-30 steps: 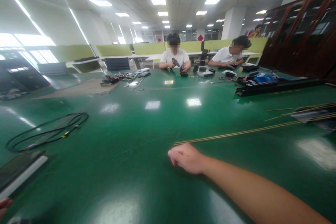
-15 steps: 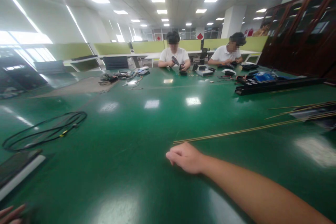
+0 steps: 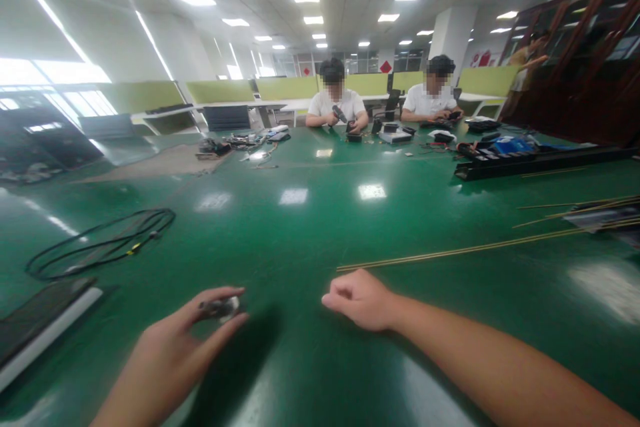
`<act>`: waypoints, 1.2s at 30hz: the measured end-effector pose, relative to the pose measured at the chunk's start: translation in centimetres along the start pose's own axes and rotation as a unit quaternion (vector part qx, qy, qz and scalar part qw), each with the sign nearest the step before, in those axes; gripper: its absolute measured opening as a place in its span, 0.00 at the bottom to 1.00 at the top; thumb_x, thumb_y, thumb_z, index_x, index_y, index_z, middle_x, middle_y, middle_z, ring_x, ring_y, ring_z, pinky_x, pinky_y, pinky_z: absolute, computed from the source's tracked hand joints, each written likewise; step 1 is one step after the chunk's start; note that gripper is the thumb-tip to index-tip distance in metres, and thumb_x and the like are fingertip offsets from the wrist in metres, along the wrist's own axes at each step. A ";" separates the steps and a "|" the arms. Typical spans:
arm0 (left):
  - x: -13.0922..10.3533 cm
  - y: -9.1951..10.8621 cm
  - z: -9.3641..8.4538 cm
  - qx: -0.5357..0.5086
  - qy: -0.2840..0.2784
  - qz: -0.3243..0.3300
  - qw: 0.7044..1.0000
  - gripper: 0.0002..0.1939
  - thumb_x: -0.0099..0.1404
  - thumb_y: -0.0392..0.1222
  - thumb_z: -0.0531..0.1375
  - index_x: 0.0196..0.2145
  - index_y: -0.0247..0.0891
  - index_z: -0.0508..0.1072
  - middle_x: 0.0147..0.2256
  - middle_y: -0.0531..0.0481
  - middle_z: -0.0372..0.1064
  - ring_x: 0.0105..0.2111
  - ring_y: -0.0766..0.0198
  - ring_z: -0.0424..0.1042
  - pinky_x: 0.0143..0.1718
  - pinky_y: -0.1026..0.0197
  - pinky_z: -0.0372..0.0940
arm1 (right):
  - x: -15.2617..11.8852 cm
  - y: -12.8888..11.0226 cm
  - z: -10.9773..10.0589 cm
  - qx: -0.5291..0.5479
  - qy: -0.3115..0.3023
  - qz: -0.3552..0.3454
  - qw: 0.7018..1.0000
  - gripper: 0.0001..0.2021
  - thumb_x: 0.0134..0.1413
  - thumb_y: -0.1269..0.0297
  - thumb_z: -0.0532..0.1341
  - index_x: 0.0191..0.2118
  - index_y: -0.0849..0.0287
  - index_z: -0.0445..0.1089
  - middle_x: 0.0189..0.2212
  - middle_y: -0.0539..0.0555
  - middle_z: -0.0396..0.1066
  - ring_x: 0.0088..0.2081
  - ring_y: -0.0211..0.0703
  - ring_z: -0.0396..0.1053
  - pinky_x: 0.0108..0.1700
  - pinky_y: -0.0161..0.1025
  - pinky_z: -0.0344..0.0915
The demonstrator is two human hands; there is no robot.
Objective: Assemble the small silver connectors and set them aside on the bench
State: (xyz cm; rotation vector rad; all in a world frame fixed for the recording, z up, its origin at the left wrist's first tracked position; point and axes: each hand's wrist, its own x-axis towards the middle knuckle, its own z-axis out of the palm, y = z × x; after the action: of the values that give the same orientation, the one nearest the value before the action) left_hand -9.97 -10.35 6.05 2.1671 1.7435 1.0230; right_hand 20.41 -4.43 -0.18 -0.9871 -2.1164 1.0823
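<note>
My left hand [image 3: 175, 340] is above the green table [image 3: 280, 240] at the lower left. Its thumb and fingers grip a small dark piece with a silvery-white end [image 3: 220, 308], too blurred to name. My right hand [image 3: 360, 300] rests on the table near the middle with its fingers curled closed. Anything inside those fingers is hidden. Just behind its knuckles lie the ends of two long, thin yellowish rods [image 3: 430, 256], running off to the right.
A looped black cable [image 3: 100, 250] and a dark slab with a pale edge [image 3: 55, 323] lie left. A black channel [image 3: 500, 165] holding blue items stands far right. Two co-workers [image 3: 337, 103] sit across the table among electronic parts; another person stands by the cabinet [image 3: 590, 60].
My left hand has come in from the lower left corner, now with the small dark piece in its fingers. My right hand stays closed in about the same place.
</note>
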 end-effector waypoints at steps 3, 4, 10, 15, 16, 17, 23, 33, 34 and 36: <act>3.7 3.3 5.0 -0.076 -0.089 0.081 0.990 0.18 0.59 0.51 0.67 0.46 0.44 0.77 0.41 0.48 0.79 0.38 0.55 0.79 0.41 0.56 0.75 | 0.0 0.2 0.1 0.006 0.043 0.016 0.999 0.09 0.58 0.60 0.63 0.30 0.59 0.69 0.19 0.44 0.63 0.22 0.33 0.59 0.26 0.31 0.52; 4.6 4.3 6.9 -0.122 -0.081 0.100 0.984 0.16 0.61 0.49 0.67 0.44 0.41 0.77 0.45 0.45 0.78 0.41 0.55 0.78 0.43 0.56 0.75 | 0.0 0.4 0.1 0.008 0.065 0.027 0.997 0.06 0.57 0.62 0.63 0.36 0.59 0.70 0.20 0.43 0.64 0.22 0.34 0.60 0.26 0.31 0.53; 5.7 5.5 13.5 -0.199 -0.045 0.129 0.970 0.09 0.61 0.38 0.65 0.41 0.40 0.77 0.46 0.44 0.76 0.47 0.56 0.75 0.52 0.53 0.70 | 0.4 1.1 -0.1 -0.019 0.119 0.055 0.991 0.13 0.51 0.72 0.60 0.44 0.56 0.65 0.23 0.43 0.67 0.24 0.35 0.64 0.26 0.31 0.54; 5.4 4.5 13.7 -0.273 -0.081 0.068 0.956 0.10 0.60 0.37 0.66 0.41 0.39 0.76 0.47 0.44 0.76 0.46 0.56 0.76 0.52 0.52 0.70 | 0.3 0.9 0.1 -0.058 0.104 0.049 0.992 0.12 0.52 0.71 0.60 0.43 0.55 0.64 0.22 0.43 0.68 0.23 0.36 0.64 0.26 0.32 0.53; 5.4 4.5 13.7 -0.282 -0.087 0.064 0.953 0.10 0.60 0.37 0.66 0.41 0.39 0.76 0.47 0.44 0.76 0.47 0.56 0.76 0.53 0.52 0.69 | 0.3 0.8 0.1 -0.059 0.108 0.055 0.991 0.12 0.52 0.71 0.60 0.43 0.55 0.64 0.22 0.43 0.68 0.23 0.36 0.65 0.26 0.32 0.53; 5.4 4.6 13.7 -0.285 -0.092 0.064 0.952 0.10 0.60 0.37 0.66 0.41 0.39 0.77 0.47 0.44 0.76 0.47 0.55 0.76 0.54 0.52 0.69 | 0.2 0.8 0.1 -0.062 0.110 0.058 0.990 0.11 0.52 0.72 0.60 0.43 0.55 0.63 0.22 0.43 0.69 0.23 0.36 0.65 0.26 0.32 0.52; 5.6 4.5 13.4 -0.273 -0.083 0.074 0.956 0.11 0.59 0.37 0.67 0.41 0.40 0.78 0.47 0.44 0.77 0.48 0.55 0.76 0.53 0.52 0.70 | 0.1 0.8 0.1 -0.089 0.108 0.053 0.989 0.15 0.53 0.72 0.60 0.47 0.55 0.64 0.23 0.44 0.69 0.24 0.37 0.66 0.26 0.33 0.51; 5.7 4.0 13.3 -0.253 -0.082 0.116 0.957 0.08 0.61 0.38 0.67 0.39 0.40 0.77 0.45 0.44 0.77 0.46 0.56 0.76 0.50 0.55 0.71 | 0.1 0.9 0.0 -0.082 0.116 0.071 0.987 0.24 0.53 0.71 0.60 0.56 0.56 0.57 0.24 0.43 0.71 0.25 0.38 0.67 0.28 0.34 0.53; 5.7 3.9 13.3 -0.254 -0.083 0.112 0.957 0.08 0.60 0.38 0.67 0.39 0.40 0.77 0.45 0.44 0.77 0.46 0.56 0.76 0.50 0.55 0.71 | 0.1 0.9 0.0 -0.083 0.114 0.071 0.987 0.25 0.53 0.71 0.60 0.56 0.56 0.57 0.24 0.43 0.71 0.25 0.38 0.67 0.29 0.34 0.53; 5.7 4.0 13.3 -0.257 -0.083 0.102 0.957 0.09 0.60 0.37 0.67 0.40 0.40 0.77 0.45 0.45 0.77 0.46 0.56 0.76 0.50 0.55 0.70 | 0.1 0.9 0.1 -0.085 0.112 0.069 0.988 0.25 0.53 0.71 0.60 0.57 0.56 0.57 0.24 0.43 0.71 0.25 0.39 0.67 0.29 0.34 0.54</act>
State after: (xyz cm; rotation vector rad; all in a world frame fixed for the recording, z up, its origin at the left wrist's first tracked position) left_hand 1.66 -2.68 0.49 2.0388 1.0447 1.1451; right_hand 20.65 -4.05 -0.95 -1.2896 -2.0033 0.8194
